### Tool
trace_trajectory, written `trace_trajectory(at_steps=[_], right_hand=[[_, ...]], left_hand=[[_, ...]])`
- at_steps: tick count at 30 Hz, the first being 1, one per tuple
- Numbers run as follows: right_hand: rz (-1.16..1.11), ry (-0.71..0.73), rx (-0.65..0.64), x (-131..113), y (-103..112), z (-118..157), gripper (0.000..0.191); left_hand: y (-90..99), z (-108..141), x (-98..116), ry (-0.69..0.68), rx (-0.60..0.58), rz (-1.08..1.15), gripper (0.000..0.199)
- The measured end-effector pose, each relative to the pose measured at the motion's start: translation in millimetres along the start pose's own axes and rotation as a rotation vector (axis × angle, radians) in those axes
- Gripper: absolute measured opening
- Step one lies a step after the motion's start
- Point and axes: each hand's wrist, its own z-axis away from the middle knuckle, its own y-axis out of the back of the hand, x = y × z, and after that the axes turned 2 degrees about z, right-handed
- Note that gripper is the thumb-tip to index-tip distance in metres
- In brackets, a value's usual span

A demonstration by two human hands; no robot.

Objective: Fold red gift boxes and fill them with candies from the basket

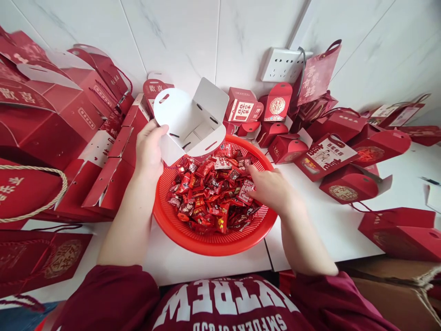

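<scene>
My left hand [149,145] is closed on the side of an open cardboard gift box [175,112]. The box is tilted above the basket, its white inside facing me and its flaps spread. Below it stands a round red plastic basket [215,249] heaped with small candies in red wrappers [205,197]. My right hand [272,188] reaches over the basket's right side. Its thumb and fingers pinch a flat wrapped candy [246,191] with white characters; part of the fingers is hidden from view.
Folded red gift boxes [324,158] crowd the right and back of the white table [220,271]. Larger red boxes [44,115] are stacked at the left. A power strip [282,64] is fixed to the tiled wall. A brown carton [389,289] stands at the lower right.
</scene>
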Motion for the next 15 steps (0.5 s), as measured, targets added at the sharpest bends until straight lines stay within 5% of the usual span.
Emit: trace_trajectory(at_steps=[3, 7, 11, 13, 15], right_hand=[[-0.073, 0.115, 0.009, -1.3, 1.4, -3.6, 0.042], [-0.492, 0.172, 0.183, 5.8, 9.4, -0.1, 0.024], [-0.885, 0.179, 0.352, 7.5, 14.1, 3.7, 0.012], [-1.038, 0.182, 0.383, 5.4, 15.4, 4.3, 0.014], [-1.226, 0.200, 0.397, 2.2, 17.2, 5.5, 0.019]], left_hand=[[1.2, -0.8, -4.2, 0.002, -0.061, -0.057, 0.029], [4.7, 2.2, -2.7, 0.034, -0.133, -0.414, 0.025], [-0.5, 25.4, 24.1, -0.311, -0.031, -0.873, 0.036], [-7.7, 45.7, 44.7, -0.480, -0.042, -0.875, 0.041], [-15.7, 66.6, 63.2, -0.496, -0.155, -0.822, 0.023]])
